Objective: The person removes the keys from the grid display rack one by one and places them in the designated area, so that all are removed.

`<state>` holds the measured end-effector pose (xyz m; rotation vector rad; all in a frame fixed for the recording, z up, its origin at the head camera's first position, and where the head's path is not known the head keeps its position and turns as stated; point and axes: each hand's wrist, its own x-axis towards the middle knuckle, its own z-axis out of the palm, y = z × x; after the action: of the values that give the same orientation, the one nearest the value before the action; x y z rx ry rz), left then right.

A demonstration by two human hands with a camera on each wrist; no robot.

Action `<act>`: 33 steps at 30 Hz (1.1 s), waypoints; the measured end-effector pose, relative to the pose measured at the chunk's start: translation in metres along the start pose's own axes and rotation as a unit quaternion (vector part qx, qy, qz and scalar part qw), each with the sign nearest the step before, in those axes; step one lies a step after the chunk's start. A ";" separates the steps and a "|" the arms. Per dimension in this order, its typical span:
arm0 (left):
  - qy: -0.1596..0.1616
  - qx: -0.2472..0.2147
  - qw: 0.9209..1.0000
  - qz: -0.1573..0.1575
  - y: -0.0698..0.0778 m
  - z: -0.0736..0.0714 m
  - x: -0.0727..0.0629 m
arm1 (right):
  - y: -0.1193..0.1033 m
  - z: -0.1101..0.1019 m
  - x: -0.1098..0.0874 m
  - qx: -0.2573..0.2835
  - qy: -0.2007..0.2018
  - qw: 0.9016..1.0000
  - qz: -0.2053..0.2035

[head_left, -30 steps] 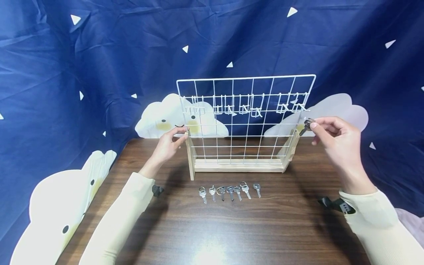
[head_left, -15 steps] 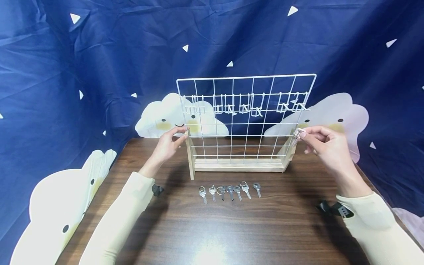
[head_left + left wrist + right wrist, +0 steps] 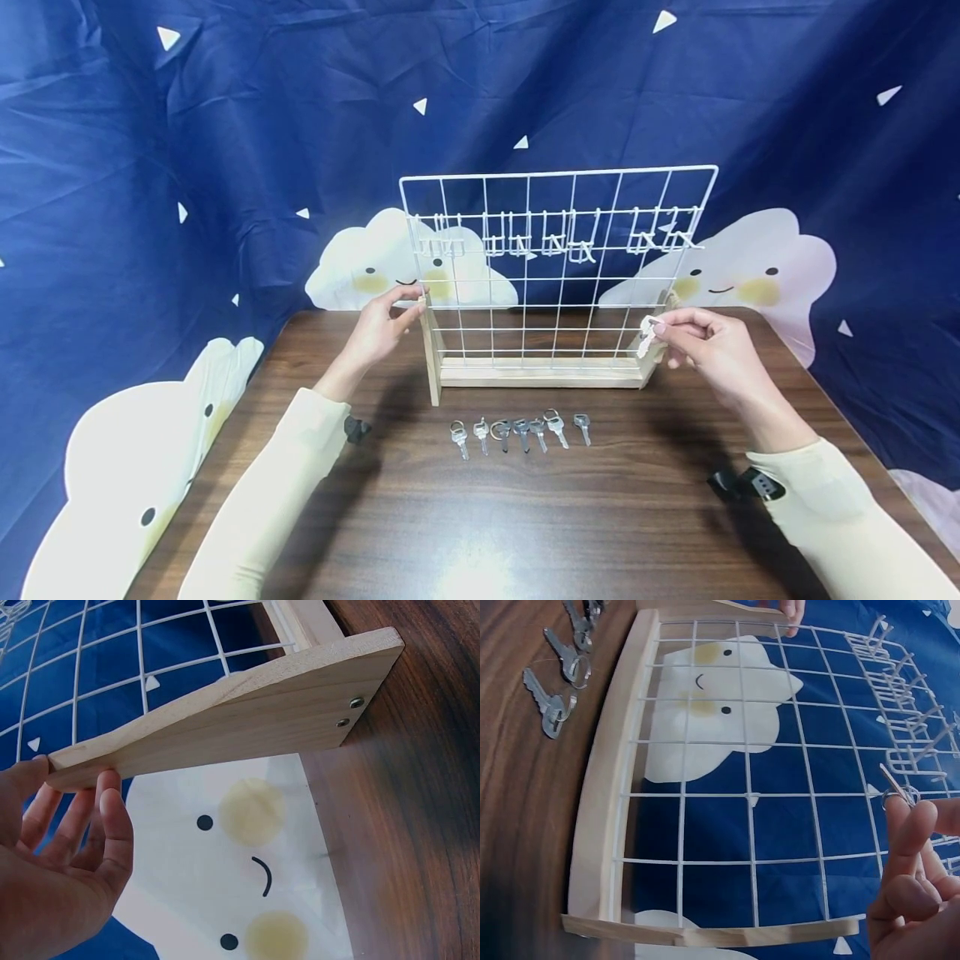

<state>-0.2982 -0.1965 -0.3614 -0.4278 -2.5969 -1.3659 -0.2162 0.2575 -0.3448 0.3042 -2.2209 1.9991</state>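
Observation:
A white wire grid [image 3: 502,308] leans in a pale wooden stand [image 3: 540,379]. My left hand [image 3: 381,327] pinches the upper end of the stand's left side board [image 3: 225,724], thumb on one face and fingers on the other. Between thumb and index finger, my right hand [image 3: 716,350] holds a key [image 3: 647,335] with a small ring, in front of the grid's lower right corner. In the right wrist view that key [image 3: 889,778] is seen nearly edge-on. Several silver keys [image 3: 555,427], some with rings, lie in a row before the stand.
White wire hooks [image 3: 553,243] hang in a row from the grid's upper part, some bunched at its left. Everything stands on a dark brown wooden table [image 3: 480,517]. A blue cloth [image 3: 360,108] with clouds hangs behind.
My right hand has come down and to the left with the key, from beside the stand's right board to before the grid's lower right. The left hand has stayed put.

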 end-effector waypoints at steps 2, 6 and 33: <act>0.001 -0.003 1.000 0.000 0.000 0.000 0.000 | 0.003 0.002 0.001 -0.012 -0.008 1.000 0.013; 0.001 -0.006 1.000 0.000 0.001 0.000 0.000 | 0.008 0.004 0.003 -0.045 -0.026 0.998 0.032; 0.001 -0.003 1.000 0.001 0.000 0.000 0.001 | 0.061 0.011 0.009 -0.142 -0.132 0.971 0.140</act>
<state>-0.2987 -0.1965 -0.3612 -0.4279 -2.5912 -1.3722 -0.2395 0.2518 -0.4032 0.2462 -2.8168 1.8131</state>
